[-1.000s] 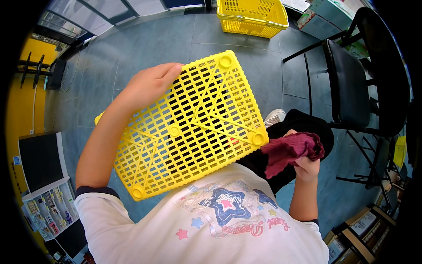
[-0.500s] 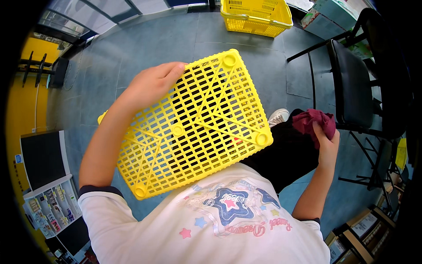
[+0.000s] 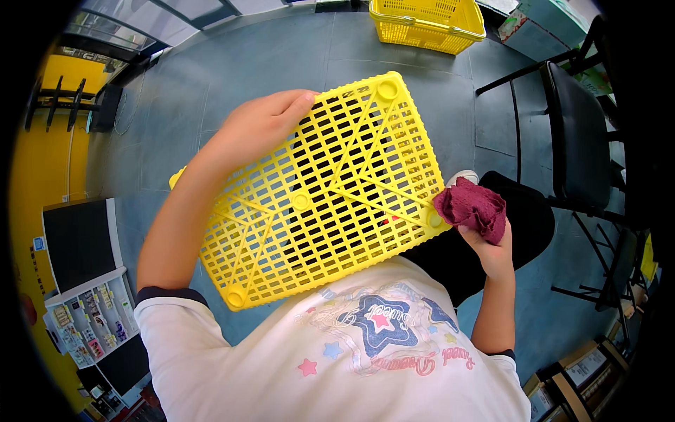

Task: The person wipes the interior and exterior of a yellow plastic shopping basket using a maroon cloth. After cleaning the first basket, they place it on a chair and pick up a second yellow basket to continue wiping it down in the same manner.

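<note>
A yellow plastic basket is turned so its slotted underside faces me, held up in front of my chest. My left hand grips its far left edge, fingers spread over the grid. My right hand clutches a bunched dark red cloth, which touches the basket's right corner near a round foot. My white printed shirt fills the lower part of the view.
A second yellow basket stands on the grey floor at the top. A black chair is at the right. Black shelving and a yellow wall lie at the left, cardboard boxes at the lower right.
My right hand swung out to the right with the cloth, then came back in and down, and the cloth now rests against the basket's right corner. The basket tilted slightly.
</note>
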Demonstrator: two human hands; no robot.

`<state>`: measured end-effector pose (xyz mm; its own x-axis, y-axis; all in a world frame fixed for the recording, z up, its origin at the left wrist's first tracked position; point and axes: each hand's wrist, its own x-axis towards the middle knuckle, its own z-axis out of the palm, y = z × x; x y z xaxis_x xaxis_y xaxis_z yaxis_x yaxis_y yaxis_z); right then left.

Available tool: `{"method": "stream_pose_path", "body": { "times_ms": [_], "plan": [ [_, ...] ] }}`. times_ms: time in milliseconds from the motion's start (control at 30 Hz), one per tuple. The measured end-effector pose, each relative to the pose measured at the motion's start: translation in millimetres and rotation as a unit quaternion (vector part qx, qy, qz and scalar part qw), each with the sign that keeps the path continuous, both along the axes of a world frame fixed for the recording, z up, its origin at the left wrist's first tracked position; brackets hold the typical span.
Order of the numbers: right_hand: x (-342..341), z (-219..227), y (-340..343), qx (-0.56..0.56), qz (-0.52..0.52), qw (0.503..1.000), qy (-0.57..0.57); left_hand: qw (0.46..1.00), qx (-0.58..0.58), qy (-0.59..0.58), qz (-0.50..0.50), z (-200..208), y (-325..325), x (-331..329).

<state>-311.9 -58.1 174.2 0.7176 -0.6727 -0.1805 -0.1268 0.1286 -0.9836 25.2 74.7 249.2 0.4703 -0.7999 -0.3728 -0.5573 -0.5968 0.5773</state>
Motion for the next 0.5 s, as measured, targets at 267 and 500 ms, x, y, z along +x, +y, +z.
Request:
{"method": "stream_pose_path", "body": {
  "times_ms": [267,500],
  "plan": [
    [-7,7,-42,0.1,-0.216,0.968,-0.08,1.0,0.005,-0.009,-0.011,-1,-1,2],
    [4,3,-49,0.073,-0.184,0.978,-0.071,1.0,0.0,-0.014,-0.01,-5,0,5]
  ]
}}
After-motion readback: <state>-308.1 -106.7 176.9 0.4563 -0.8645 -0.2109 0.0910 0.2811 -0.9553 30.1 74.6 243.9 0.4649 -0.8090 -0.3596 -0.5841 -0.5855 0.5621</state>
